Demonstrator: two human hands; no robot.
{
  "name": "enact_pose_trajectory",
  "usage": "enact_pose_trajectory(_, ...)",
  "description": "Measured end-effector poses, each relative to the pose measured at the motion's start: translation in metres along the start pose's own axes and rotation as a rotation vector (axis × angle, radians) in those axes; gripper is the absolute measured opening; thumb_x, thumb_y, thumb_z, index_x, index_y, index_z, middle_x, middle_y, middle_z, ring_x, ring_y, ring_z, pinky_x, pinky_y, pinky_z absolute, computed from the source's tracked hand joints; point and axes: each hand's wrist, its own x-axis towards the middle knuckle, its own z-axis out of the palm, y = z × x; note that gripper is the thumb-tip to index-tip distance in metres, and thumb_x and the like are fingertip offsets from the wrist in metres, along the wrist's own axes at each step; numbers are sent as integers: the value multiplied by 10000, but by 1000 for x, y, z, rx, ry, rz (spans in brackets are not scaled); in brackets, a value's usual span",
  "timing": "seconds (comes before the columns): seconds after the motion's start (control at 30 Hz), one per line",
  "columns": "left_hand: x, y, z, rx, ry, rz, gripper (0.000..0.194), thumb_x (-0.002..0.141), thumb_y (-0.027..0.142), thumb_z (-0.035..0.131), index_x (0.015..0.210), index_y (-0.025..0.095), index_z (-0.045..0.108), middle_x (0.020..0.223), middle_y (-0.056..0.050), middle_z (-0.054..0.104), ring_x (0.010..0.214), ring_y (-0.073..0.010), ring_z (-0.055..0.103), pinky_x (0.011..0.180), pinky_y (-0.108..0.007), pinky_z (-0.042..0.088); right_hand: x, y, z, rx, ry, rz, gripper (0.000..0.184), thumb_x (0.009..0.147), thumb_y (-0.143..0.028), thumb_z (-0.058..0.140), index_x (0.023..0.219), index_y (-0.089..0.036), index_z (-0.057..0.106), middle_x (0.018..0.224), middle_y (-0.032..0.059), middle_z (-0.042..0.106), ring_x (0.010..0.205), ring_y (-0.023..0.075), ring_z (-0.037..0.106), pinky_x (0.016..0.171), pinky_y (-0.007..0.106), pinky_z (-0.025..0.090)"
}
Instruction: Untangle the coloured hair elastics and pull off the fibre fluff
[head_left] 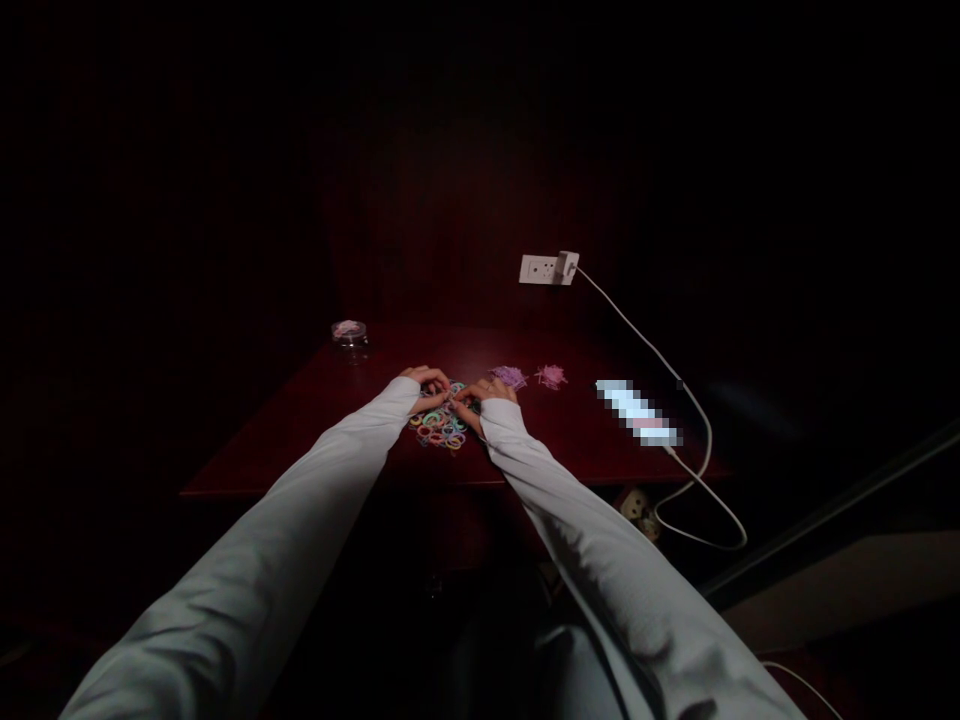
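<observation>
A loose pile of multicoloured hair ties (pixel 439 432) lies on the dark red table. My left hand (pixel 429 384) is over the back left of this pile, its fingers curled and thumb pointing inward. From the other side, my right hand (pixel 481 394) reaches in with fingers bent and pressed together. Both hands' fingertips come close together above the pile; whatever they pinch is too small to make out. Just behind my right hand is a small heap of thin purple strands (pixel 510 376), with a pink heap (pixel 551 376) to its right.
A clear round container (pixel 349 334) with something pink on top stands at the table's back left. On the right lies a blurred-out bright phone-like device (pixel 637 412). Its white cable (pixel 705 420) loops past the table edge to a plug in the wall socket (pixel 541 269).
</observation>
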Motion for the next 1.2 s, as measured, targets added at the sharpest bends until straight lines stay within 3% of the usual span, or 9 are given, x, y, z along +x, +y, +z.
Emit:
enact_pose_trajectory(0.4,1,10,2,-151,-16,4,185,821,324,697,889,175,782,835,-41,763,711,-138,656,724,-244,512,5,10,11,-64,14,14,287,962,-536,650,969,-283,785,880,26,732,946,228,540,871,359,276)
enact_pose_trajectory(0.73,1,12,0,-173,1,-32,258,840,413,682,870,178,783,790,-28,743,684,-138,624,685,-235,492,3,6,4,-46,38,18,332,1038,-483,532,942,-279,776,903,35,737,954,228,540,861,361,282)
enact_pose_trajectory(0.83,1,12,-3,-155,35,-37,259,861,417,658,876,180,763,771,-15,719,673,-133,586,678,-234,472,3,13,-4,-12,106,108,327,1044,-443,518,939,-267,773,944,41,752,957,228,548,856,363,286)
enact_pose_trajectory(0.93,0,12,-6,-123,71,-42,250,871,403,629,847,178,736,737,-4,676,669,-131,567,679,-234,453,5,33,-16,-91,199,319,296,1027,-426,533,970,-271,778,1058,61,760,1032,269,534,874,389,281)
enact_pose_trajectory(1.03,-2,11,-6,-87,34,-19,201,841,357,611,787,183,695,685,19,621,618,-118,518,645,-229,420,4,59,-27,-217,232,537,341,1022,-469,501,998,-284,787,1119,83,746,1090,318,508,887,429,296)
enact_pose_trajectory(1.2,-4,8,-5,-50,-93,27,166,780,302,576,657,192,589,632,35,546,608,-118,494,616,-232,370,-2,89,-32,-221,240,521,467,1011,-567,449,979,-262,801,1100,136,727,1069,348,504,888,486,331)
